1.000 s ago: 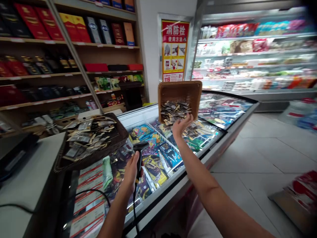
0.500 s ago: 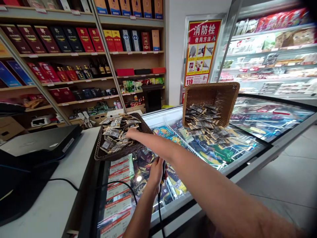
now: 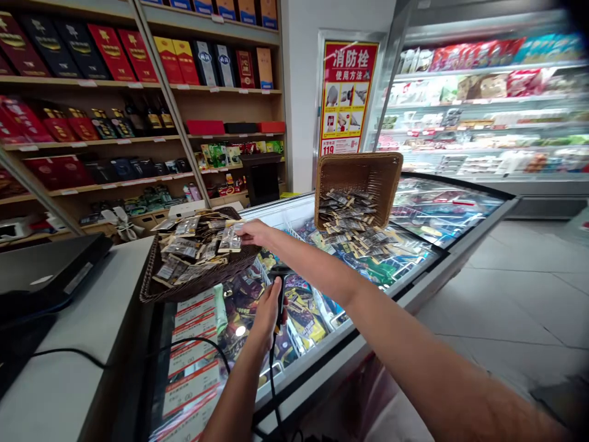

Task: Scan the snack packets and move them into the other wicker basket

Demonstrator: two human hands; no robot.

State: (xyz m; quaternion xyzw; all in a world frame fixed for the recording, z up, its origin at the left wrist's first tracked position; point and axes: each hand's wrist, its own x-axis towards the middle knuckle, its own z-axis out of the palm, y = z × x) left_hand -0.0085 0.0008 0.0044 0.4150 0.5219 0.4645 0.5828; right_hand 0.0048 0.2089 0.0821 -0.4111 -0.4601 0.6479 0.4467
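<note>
Packet in hand: small clear-and-tan pkt [image 3: 229, 239], held up at the R side of the dark basket, just over the pile there.
R hand: right hand [image 3: 253, 232], thumb & fingers pinched on the pkt's R edge; fingertips partly hidden, so exact grip is hard to tell. Forearm reaches across from lower R, over the freezer.
Dark basket: dark brown woven basket [image 3: 230, 267], heaped w/ similar pkts [image 3: 184, 247], tilted a bit, at the L end of the freezer, next to the counter.
L hand: left hand [image 3: 267, 316], fingers wrapped round the handle of a black handheld scanner [image 3: 280, 271], head end up, below the R wrist & near the dark basket.
Cable: black cord [image 3: 272, 374] runs down from the scanner handle.
Tan basket: lighter woven basket [image 3: 359, 174], tipped w/ its open side facing the person, on the freezer to the R; more pkts [image 3: 347, 209] inside & spilling out over its lower rim onto the glass.
Freezer: glass-topped chest freezer [image 3: 481, 228], colourful bags [image 3: 304, 316] visible under the glass.
Price tags: red-and-white strips [image 3: 191, 368] at the near L end.
Counter: white top [image 3: 103, 307], far L, dark device [image 3: 55, 264] on it.
Back: boxed goods on shelves L, red poster [image 3: 346, 98] mid, lit chiller R.
</note>
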